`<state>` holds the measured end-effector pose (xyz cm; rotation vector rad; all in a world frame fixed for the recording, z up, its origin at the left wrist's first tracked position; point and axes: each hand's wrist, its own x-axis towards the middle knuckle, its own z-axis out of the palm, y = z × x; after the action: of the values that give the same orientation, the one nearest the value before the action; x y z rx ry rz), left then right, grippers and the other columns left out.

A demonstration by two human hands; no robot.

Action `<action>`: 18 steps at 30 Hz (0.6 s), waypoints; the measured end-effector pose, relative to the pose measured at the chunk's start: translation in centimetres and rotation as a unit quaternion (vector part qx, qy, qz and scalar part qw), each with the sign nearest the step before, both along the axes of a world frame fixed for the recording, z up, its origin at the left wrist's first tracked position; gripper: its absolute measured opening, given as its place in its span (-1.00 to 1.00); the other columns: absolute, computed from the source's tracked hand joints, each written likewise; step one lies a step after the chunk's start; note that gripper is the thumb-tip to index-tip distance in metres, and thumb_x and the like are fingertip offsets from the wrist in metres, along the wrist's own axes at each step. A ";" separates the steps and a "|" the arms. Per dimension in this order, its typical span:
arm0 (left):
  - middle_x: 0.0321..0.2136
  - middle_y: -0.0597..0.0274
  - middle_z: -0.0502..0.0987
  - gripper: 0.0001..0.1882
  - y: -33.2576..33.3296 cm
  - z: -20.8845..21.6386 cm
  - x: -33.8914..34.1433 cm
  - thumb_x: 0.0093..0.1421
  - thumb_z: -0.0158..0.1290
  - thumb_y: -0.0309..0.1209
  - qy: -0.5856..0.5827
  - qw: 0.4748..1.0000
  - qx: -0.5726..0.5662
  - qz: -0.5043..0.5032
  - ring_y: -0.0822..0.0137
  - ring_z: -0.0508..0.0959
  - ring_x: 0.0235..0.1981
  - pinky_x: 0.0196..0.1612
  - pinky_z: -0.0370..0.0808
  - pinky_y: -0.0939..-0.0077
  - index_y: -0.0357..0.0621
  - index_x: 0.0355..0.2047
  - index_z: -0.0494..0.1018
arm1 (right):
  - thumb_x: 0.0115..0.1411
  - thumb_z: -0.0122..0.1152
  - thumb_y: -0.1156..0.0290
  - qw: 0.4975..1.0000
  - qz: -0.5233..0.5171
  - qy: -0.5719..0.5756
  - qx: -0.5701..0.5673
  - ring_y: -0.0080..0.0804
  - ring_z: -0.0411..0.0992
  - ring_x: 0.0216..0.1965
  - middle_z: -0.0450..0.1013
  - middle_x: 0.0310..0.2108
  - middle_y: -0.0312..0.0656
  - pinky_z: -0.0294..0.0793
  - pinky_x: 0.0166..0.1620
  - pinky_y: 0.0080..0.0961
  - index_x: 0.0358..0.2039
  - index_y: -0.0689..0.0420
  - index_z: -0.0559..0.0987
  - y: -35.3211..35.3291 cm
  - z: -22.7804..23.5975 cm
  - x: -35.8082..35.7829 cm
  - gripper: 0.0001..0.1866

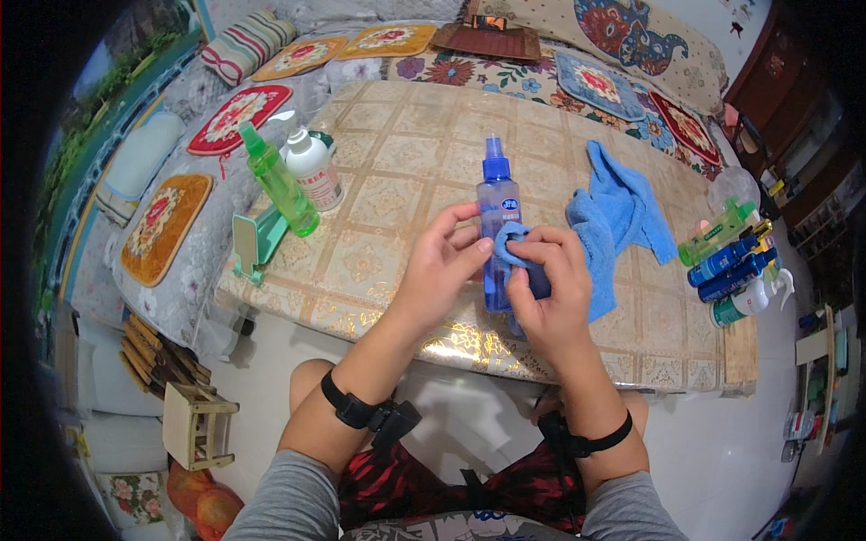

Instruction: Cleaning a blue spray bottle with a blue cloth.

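While my left hand (439, 263) grips the upright clear-blue plastic spray bottle (498, 225) at the table's (379, 162) near edge, my right hand (550, 293) pinches a blue cloth (618, 216) against it — wiping underway; next, I'd judge, turning the bottle.

blue label on held spray bottle (499, 225), red-printed label on pump bottle (313, 168)

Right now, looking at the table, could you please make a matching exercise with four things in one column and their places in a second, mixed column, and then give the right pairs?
Things:
1. blue spray bottle
2. green bottle
3. blue cloth
4. white pump bottle

Places:
A. spread on the table to the right, one end in the right hand
B. upright at the left, right beside the green bottle
C. held by the left hand
D. upright at the left, in front of the white pump bottle

Pairs: 1-C, 2-D, 3-A, 4-B
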<state>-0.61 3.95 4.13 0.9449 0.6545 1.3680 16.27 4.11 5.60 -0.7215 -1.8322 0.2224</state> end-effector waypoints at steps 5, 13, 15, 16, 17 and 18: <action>0.03 -0.01 0.54 -0.47 -0.1 -0.5 0.2 0.33 0.09 -0.48 0.044 0.996 0.063 -0.034 0.34 0.59 -0.04 -0.02 0.60 0.41 -0.27 0.26 0.21 | 0.01 0.24 0.69 0.999 -0.031 0.007 0.018 -0.10 0.49 -0.20 0.44 -0.18 0.02 0.53 -0.12 -0.32 -0.21 0.24 0.61 0.2 0.1 0.4 -0.72; 0.05 0.05 0.48 -0.48 -0.2 -1.2 0.4 0.26 0.17 -0.54 0.080 0.989 0.098 -0.077 0.33 0.49 0.08 0.14 0.47 0.37 -0.20 0.18 0.24 | 0.00 0.24 0.69 0.997 -0.062 0.022 0.046 -0.11 0.48 -0.19 0.44 -0.19 0.02 0.51 -0.14 -0.32 -0.20 0.23 0.59 0.6 0.3 1.2 -0.71; 0.06 0.05 0.47 -0.47 -0.3 -1.1 0.5 0.25 0.19 -0.54 0.075 0.988 0.100 -0.086 0.32 0.48 0.10 0.17 0.45 0.35 -0.17 0.17 0.23 | 0.00 0.24 0.69 0.996 -0.062 0.024 0.052 -0.11 0.48 -0.20 0.44 -0.19 0.02 0.51 -0.14 -0.32 -0.20 0.23 0.58 0.7 0.4 1.3 -0.71; 0.03 0.13 0.44 -0.47 -0.4 -0.8 0.6 0.24 0.20 -0.55 0.058 0.988 0.102 -0.097 0.37 0.45 0.05 0.13 0.46 0.41 -0.17 0.16 0.24 | 0.00 0.24 0.69 0.996 -0.062 0.027 0.055 -0.11 0.48 -0.20 0.44 -0.20 0.02 0.51 -0.15 -0.32 -0.21 0.23 0.58 0.7 0.4 1.3 -0.71; 0.00 0.21 0.41 -0.47 -0.4 -0.7 0.7 0.23 0.22 -0.55 0.041 0.988 0.103 -0.108 0.42 0.43 0.00 0.08 0.48 0.47 -0.16 0.15 0.25 | 0.00 0.24 0.68 0.996 -0.062 0.029 0.058 -0.11 0.47 -0.21 0.44 -0.20 0.03 0.50 -0.15 -0.32 -0.21 0.23 0.58 0.7 0.4 1.4 -0.72; 0.00 0.21 0.41 -0.47 -0.4 -0.8 0.7 0.23 0.22 -0.55 0.041 0.988 0.102 -0.109 0.42 0.43 0.00 0.08 0.48 0.47 -0.16 0.15 0.25 | 0.00 0.24 0.68 0.996 -0.062 0.029 0.058 -0.11 0.47 -0.21 0.44 -0.20 0.03 0.50 -0.15 -0.32 -0.21 0.23 0.58 0.7 0.4 1.5 -0.72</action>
<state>0.06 3.58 3.32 1.2058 0.4616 1.2227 17.72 4.81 6.04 -0.7367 -1.7238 0.0542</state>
